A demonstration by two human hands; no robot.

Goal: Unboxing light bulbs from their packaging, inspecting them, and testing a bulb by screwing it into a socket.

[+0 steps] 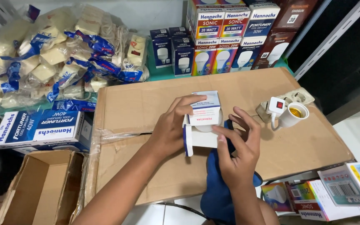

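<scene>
My left hand (pixel 172 129) grips a small white and blue carton (pixel 204 111) from its left side, fingers over the top. The carton's end flaps are open and a white bulb (pixel 208 126) shows inside the opening. My right hand (pixel 237 146) rests against the open end, its fingers touching the bulb and the lower flap. Both hands hover over a flattened brown cardboard sheet (pixel 146 104). Under my right wrist lies a dark blue cloth (pixel 217 187).
A white lamp socket with a red switch (pixel 288 113) plugs into a cream power strip (pixel 298 99) on the right. Stacked bulb boxes (pixel 230 37) line the back. Bagged plugs and sockets (pixel 55 54) pile at left. An open brown box (pixel 42 187) sits lower left.
</scene>
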